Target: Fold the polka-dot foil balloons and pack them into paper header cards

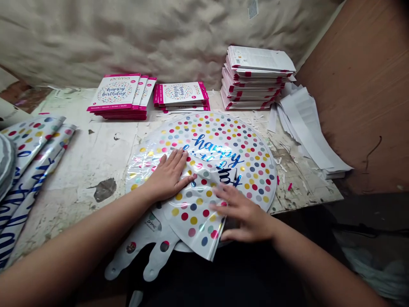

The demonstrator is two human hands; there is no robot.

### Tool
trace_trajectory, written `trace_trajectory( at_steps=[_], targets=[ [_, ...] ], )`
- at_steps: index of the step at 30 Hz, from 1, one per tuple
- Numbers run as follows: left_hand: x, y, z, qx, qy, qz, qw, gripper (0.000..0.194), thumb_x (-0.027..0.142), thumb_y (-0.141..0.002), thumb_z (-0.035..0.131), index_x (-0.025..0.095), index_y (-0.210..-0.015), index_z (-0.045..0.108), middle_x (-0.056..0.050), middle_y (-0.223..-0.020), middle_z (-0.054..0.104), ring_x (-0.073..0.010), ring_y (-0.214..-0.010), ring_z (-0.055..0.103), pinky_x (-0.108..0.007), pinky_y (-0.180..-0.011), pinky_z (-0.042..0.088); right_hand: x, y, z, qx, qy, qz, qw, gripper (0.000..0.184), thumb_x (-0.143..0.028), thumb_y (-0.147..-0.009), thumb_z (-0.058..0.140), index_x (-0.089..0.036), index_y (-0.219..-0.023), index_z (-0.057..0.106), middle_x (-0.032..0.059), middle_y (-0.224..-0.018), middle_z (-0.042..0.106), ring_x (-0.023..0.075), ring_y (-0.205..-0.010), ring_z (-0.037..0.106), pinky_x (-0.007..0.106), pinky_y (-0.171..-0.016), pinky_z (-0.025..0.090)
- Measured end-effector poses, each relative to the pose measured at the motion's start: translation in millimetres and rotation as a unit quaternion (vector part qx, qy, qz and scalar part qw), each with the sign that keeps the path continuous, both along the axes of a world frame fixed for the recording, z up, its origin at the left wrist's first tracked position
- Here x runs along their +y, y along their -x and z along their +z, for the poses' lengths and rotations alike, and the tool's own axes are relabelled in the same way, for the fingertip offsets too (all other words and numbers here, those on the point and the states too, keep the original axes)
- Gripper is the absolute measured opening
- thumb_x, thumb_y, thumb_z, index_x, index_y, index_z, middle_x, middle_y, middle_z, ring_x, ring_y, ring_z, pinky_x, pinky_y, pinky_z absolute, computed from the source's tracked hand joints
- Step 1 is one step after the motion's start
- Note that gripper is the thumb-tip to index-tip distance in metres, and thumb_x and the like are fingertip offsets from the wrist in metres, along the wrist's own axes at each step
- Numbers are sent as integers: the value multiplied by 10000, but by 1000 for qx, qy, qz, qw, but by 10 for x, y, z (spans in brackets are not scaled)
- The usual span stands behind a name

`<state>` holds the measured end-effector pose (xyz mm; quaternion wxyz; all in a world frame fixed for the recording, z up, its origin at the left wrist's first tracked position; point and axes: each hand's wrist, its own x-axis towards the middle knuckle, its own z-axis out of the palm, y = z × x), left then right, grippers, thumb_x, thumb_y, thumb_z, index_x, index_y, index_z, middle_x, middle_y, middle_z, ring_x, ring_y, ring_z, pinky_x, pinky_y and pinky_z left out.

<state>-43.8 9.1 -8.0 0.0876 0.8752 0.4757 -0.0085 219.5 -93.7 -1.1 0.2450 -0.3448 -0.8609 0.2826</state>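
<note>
A round foil balloon [223, 145] with coloured polka dots and blue "happy birthday" lettering lies flat on the worn white table [89, 157]. My left hand [169, 175] rests flat on its clear left part, fingers apart. My right hand [244, 211] lies over a dotted flap folded across the balloon, near the crease. Below both hands, the balloon's white tail [150, 247] with a small "prima" label hangs past the table's front edge. Part of the balloon is hidden beneath the flap and my hands.
Pink-edged "happy birthday" packets [116, 96] and a lower pile [182, 96] stand at the back, beside a tall stack of packets [257, 76]. Flattened balloons [32, 170] lie at left, white paper strips [306, 128] at right, backed by a brown board [354, 85].
</note>
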Motion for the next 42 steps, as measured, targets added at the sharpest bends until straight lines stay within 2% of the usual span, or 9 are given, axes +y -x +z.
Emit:
trace_trajectory(
  at_steps=[5, 10, 15, 19, 22, 25, 30, 35, 42],
  targets=[
    [67, 47, -28, 6, 5, 5, 1000, 793, 632, -876, 228, 101, -1455, 122, -148, -1521, 97, -277, -1401, 40, -480, -1113, 94, 367, -208, -48, 196, 101, -263, 939, 463, -223, -829, 543, -265, -1286, 479, 53, -1314, 516, 194, -1186, 505, 400, -993, 426],
    [38, 25, 19, -6, 3, -8, 1000, 692, 612, -886, 258, 239, -1457, 139, -114, -1527, 112, -294, -1398, 66, -516, -1092, 127, 604, -131, -168, 12, -93, -187, 978, 341, -129, -826, 439, -227, -1102, 612, 47, -1068, 649, 177, -1003, 586, 338, -885, 479],
    [9, 14, 29, 2, 2, -12, 1000, 642, 592, -899, 247, 273, -1450, 165, -114, -1527, 112, -303, -1396, 67, -524, -1088, 120, 606, -137, -156, -221, -283, -213, 909, 311, -113, -862, 378, -180, -734, 653, 63, -651, 617, 176, -640, 559, 290, -600, 463],
    [33, -9, -4, 0, 12, -11, 1000, 643, 599, -895, 250, 273, -1446, 185, -119, -1525, 118, -313, -1395, 55, -545, -1085, 102, 475, -44, -72, -213, -336, -223, 890, 278, -91, -870, 395, -148, -964, 649, 128, -975, 661, 237, -967, 581, 387, -844, 463],
    [74, 9, 62, -42, 39, 0, 998, 621, 574, -907, 252, 246, -1434, 234, -132, -1517, 152, -324, -1390, 92, -561, -1076, 143, 286, 140, -36, -176, -370, -27, 912, 361, -122, -892, 425, -182, -1232, 530, 112, -1302, 530, 257, -1256, 419, 478, -1031, 336],
    [23, 77, 320, -191, -61, 54, 978, 547, 480, -933, 283, 196, -1400, 287, -138, -1470, 273, -291, -1363, 221, -512, -1068, 249, 169, 265, -59, -132, -254, 74, 955, 401, -116, -876, 437, -188, -1263, 515, 93, -1298, 544, 236, -1257, 436, 443, -1024, 376],
    [-333, 28, 753, -403, -387, -6, 829, 295, 290, -869, 505, 232, -1157, 483, -54, -1068, 561, -194, -1039, 523, -386, -910, 445, 504, 202, 63, 151, 86, -230, 958, 273, -292, -868, 488, -212, -1086, 632, 54, -1036, 686, 215, -980, 634, 375, -862, 509],
    [-355, -360, 364, -210, -162, -226, 937, 161, 189, -883, 463, 183, -986, 586, -57, -910, 636, -161, -851, 586, -290, -767, 484, 1154, 24, 290, 415, 255, -392, 780, 241, -372, -692, 720, -178, -735, 585, -44, -594, 584, 115, -606, 592, 273, -667, 528],
    [126, -417, 33, -29, 49, -79, 995, 1003, 707, -689, 544, 61, -1406, 273, -226, -1484, 188, -380, -1363, 159, -481, -1090, 195, 1644, -350, 213, 406, 323, -422, 743, 140, -51, -730, 592, -157, -815, 557, -29, -606, 611, 134, -560, 611, 316, -612, 562]
  ],
)
